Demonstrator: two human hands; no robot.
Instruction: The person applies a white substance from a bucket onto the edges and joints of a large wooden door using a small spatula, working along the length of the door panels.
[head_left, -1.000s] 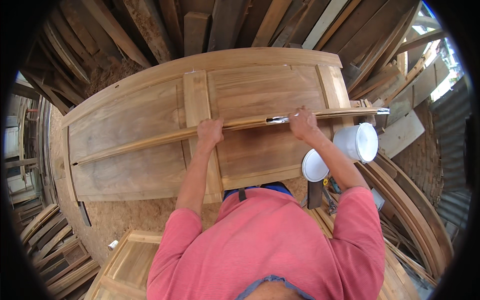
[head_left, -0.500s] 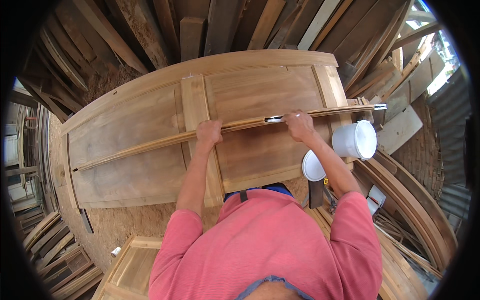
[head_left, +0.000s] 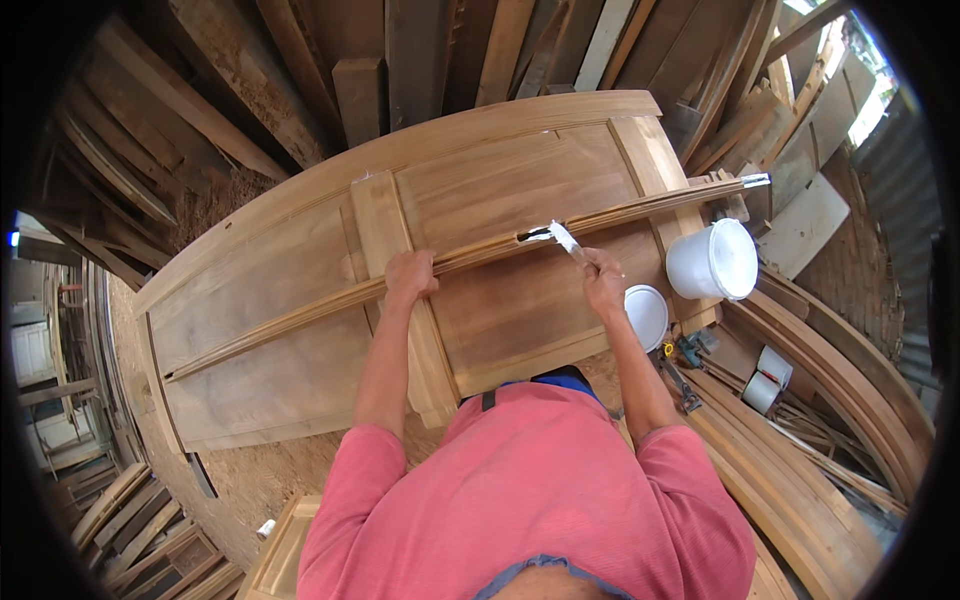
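Seeing the left hand (head_left: 408, 277), grip clenched on a long wooden strip (head_left: 300, 306); right hand (head_left: 603, 284) grasping a white-smeared tool (head_left: 567, 242), white bucket (head_left: 698, 266) roughly at its 3 o'clock.

Can read no lettering, number or sign on the white bucket (head_left: 708, 262). Can make out none elsewhere either.

Smooth, visibly grained wood forms a panelled door (head_left: 500, 190) and a grooved strip (head_left: 470, 257), as a white plastic bucket (head_left: 690, 265) gleams against matt pink cloth on a shirt (head_left: 530, 470).
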